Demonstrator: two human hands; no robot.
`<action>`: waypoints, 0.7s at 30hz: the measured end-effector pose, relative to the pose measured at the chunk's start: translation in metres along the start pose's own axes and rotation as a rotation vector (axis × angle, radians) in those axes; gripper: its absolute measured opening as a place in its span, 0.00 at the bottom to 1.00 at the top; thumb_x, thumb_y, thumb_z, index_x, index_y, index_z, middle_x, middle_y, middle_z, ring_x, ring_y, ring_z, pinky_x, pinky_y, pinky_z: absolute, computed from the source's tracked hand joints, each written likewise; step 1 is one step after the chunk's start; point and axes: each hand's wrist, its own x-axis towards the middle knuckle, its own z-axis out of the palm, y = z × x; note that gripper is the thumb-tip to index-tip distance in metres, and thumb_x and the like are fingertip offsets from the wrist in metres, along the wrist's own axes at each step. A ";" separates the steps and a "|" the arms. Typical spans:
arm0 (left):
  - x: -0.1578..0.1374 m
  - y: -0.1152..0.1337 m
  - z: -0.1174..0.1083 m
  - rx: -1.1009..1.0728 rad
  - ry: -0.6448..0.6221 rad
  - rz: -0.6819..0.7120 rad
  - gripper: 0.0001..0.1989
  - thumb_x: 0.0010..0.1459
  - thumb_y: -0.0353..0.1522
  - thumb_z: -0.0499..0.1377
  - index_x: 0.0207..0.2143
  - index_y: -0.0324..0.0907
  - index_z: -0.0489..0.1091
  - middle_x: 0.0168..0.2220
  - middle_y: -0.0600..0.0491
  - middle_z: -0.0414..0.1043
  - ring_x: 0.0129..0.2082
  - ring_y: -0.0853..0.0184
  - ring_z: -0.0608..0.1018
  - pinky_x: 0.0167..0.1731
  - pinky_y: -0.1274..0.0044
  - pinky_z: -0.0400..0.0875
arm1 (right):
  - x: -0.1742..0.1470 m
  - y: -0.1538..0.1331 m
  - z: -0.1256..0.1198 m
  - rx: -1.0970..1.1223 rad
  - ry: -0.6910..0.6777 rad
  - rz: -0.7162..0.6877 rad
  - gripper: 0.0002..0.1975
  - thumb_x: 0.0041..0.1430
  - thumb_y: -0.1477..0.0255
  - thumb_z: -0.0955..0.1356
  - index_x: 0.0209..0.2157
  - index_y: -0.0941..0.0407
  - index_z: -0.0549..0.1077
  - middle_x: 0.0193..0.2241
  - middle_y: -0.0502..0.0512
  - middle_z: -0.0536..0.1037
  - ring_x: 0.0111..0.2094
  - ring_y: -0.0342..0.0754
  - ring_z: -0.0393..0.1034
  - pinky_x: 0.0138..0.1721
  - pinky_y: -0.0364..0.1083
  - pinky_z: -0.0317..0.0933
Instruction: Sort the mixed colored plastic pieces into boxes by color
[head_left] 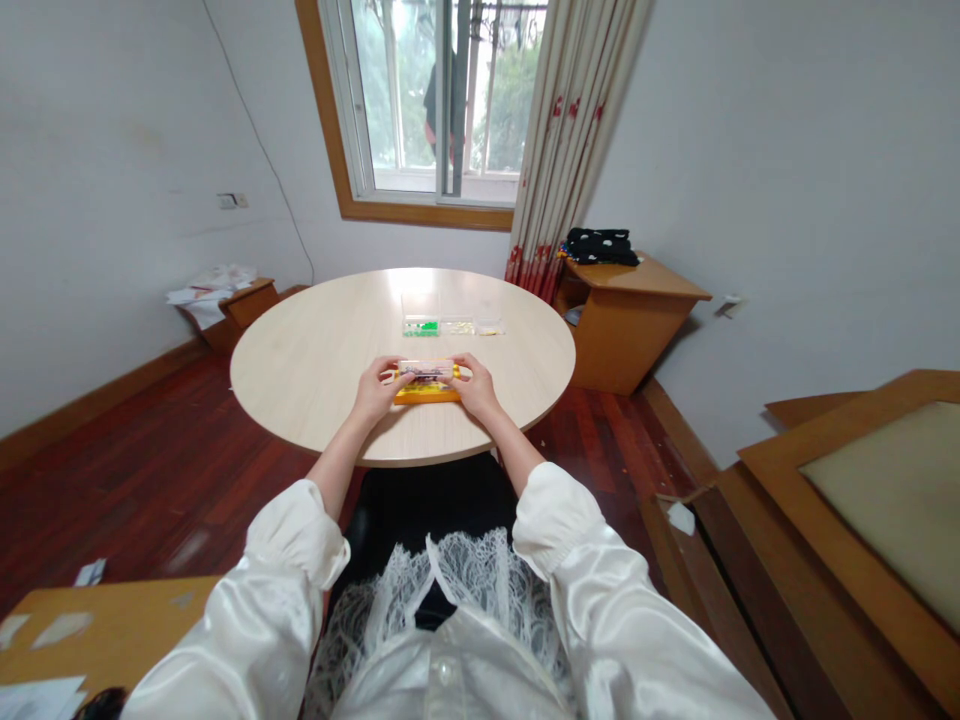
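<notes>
Near the front of a round pale table (pixel 315 350), a small yellow-orange case with a see-through upper part (pixel 427 395) rests between my hands. Its inside looks dark and patterned, too small to make out. My left hand (pixel 379 388) grips the left end, with the thumb across the front. Around the right end, my right hand (pixel 474 385) has its fingers bent and pressed to the top and side. Just behind stand small clear boxes: one with green pieces (pixel 421 328), one with pale pieces (pixel 457 327), and another (pixel 491 325) with little visible inside.
Right of the table is a wooden cabinet (pixel 630 320) with a black patterned cloth (pixel 600 246) on it. A curtain (pixel 574 120) hangs by the window. White papers or bags (pixel 214 285) lie at the left. A wooden chair (pixel 862 480) stands at the right.
</notes>
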 end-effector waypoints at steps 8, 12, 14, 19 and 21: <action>-0.005 0.012 -0.003 0.081 -0.038 0.014 0.18 0.43 0.40 0.63 0.38 0.44 0.73 0.44 0.49 0.69 0.42 0.62 0.72 0.43 0.69 0.69 | -0.001 -0.001 -0.004 -0.045 0.020 -0.030 0.25 0.45 0.73 0.68 0.49 0.52 0.68 0.47 0.56 0.71 0.47 0.49 0.65 0.39 0.47 0.68; -0.001 0.006 -0.005 0.065 0.040 -0.030 0.15 0.44 0.39 0.61 0.34 0.41 0.73 0.40 0.48 0.71 0.38 0.63 0.73 0.39 0.70 0.70 | 0.002 0.004 -0.006 -0.060 0.051 0.011 0.27 0.44 0.81 0.62 0.50 0.55 0.68 0.46 0.58 0.71 0.47 0.48 0.66 0.40 0.47 0.67; 0.003 0.000 -0.006 0.050 0.116 -0.104 0.12 0.44 0.37 0.59 0.31 0.40 0.72 0.35 0.49 0.72 0.34 0.63 0.74 0.36 0.70 0.71 | 0.004 0.007 -0.006 -0.071 0.067 0.038 0.27 0.43 0.82 0.60 0.47 0.56 0.70 0.44 0.58 0.73 0.46 0.48 0.67 0.42 0.48 0.67; 0.006 -0.011 -0.007 0.051 0.193 -0.219 0.06 0.43 0.33 0.56 0.25 0.39 0.70 0.26 0.51 0.71 0.30 0.63 0.74 0.36 0.69 0.69 | 0.004 0.006 -0.005 -0.101 0.095 0.094 0.22 0.44 0.83 0.59 0.41 0.60 0.74 0.43 0.59 0.75 0.45 0.49 0.68 0.44 0.49 0.66; 0.006 -0.012 -0.007 0.065 0.154 -0.207 0.07 0.43 0.32 0.55 0.25 0.39 0.70 0.26 0.50 0.71 0.29 0.63 0.73 0.37 0.68 0.68 | 0.002 0.002 -0.005 -0.102 0.090 0.097 0.21 0.46 0.82 0.59 0.40 0.62 0.74 0.44 0.61 0.75 0.46 0.50 0.68 0.45 0.48 0.66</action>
